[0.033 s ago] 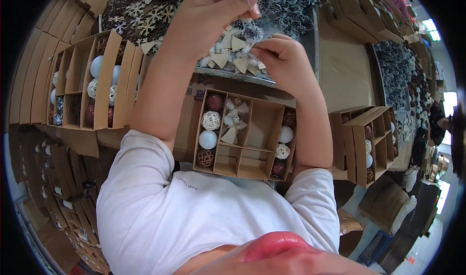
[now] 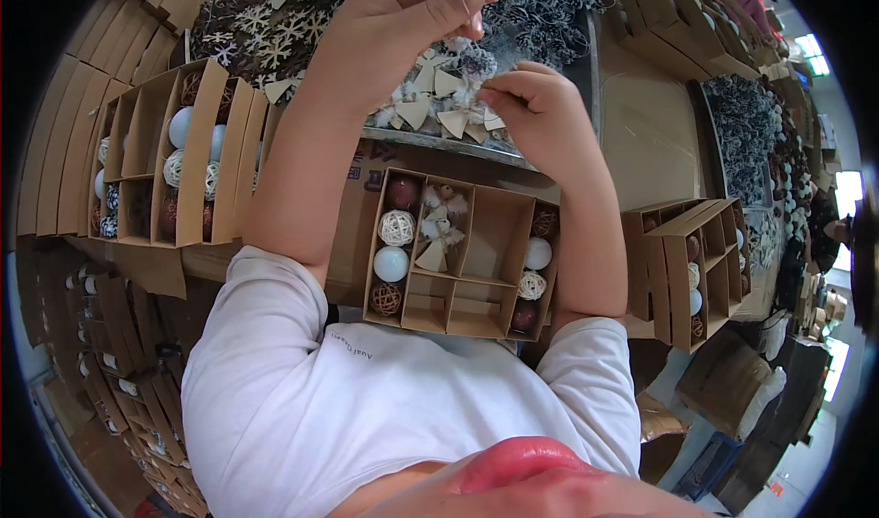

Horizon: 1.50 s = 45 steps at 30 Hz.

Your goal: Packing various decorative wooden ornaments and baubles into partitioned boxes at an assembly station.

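My left hand (image 2: 426,10) is raised over the metal tray (image 2: 439,143), its fingers pinched on a thin pale thread. Lower and to the right, my right hand (image 2: 540,106) has thumb and forefinger pressed together by a small whitish ornament (image 2: 476,65); what they grip is too small to make out. Below the tray, close to my chest, sits an open divided cardboard box (image 2: 474,321). Its left and right columns hold brown, white and woven balls (image 2: 396,228). An angel ornament (image 2: 439,230) with pale wooden parts lies in an upper middle compartment; the compartment beside it is bare.
The tray holds wooden snowflakes (image 2: 275,42), pale wooden angel pieces (image 2: 412,111) and frosted pine cones (image 2: 540,24). More filled boxes stand at left (image 2: 165,166) and right (image 2: 696,262). Another tray (image 2: 732,124) lies at the far right, with a person (image 2: 824,230) beyond.
My right fingertips have shifted very slightly beside the small ornament. The box and its contents have stayed in place.
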### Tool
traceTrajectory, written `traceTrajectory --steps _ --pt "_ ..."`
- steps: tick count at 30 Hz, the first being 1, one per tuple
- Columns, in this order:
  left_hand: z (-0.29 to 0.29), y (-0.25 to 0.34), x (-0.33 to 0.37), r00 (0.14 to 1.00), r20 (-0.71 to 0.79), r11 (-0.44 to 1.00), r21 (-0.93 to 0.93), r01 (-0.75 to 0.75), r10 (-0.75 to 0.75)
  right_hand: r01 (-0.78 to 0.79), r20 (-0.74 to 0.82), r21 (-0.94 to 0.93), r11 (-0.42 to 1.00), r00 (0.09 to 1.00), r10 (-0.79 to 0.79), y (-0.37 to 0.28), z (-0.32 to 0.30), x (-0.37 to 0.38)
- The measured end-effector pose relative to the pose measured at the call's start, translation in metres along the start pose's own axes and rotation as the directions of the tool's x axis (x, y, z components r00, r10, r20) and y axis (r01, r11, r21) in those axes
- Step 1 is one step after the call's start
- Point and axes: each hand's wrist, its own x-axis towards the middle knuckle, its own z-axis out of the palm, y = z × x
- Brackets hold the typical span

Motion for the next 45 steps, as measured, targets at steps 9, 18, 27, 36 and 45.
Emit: traceTrajectory --steps 9,18,27,36,45 --pt "0.008 0.002 0.002 0.998 0.052 0.947 -0.320 -0.006 0.025 0.014 -0.110 -0.224 0.974 0.993 -0.040 0.001 -0.016 -0.003" --pt "-0.006 0.020 -0.001 0.961 0.132 0.963 0.155 0.220 -0.241 -0.010 -0.106 -0.048 0.999 0.994 0.005 0.002 -0.032 -0.002" --pt "0.012 0.024 -0.010 0.848 0.365 0.753 0.656 0.059 -0.384 -0.006 -0.010 0.059 0.998 1.000 0.006 0.021 -0.063 -0.013" --pt "0.011 0.026 -0.007 0.821 0.421 0.568 0.810 -0.149 -0.386 -0.237 -0.025 -0.314 0.919 0.970 0.241 0.021 -0.077 -0.022" --pt "0.003 0.024 -0.008 0.919 -0.011 0.584 0.769 0.260 -0.395 -0.318 -0.129 -0.063 0.946 0.943 0.308 0.027 -0.088 -0.022"
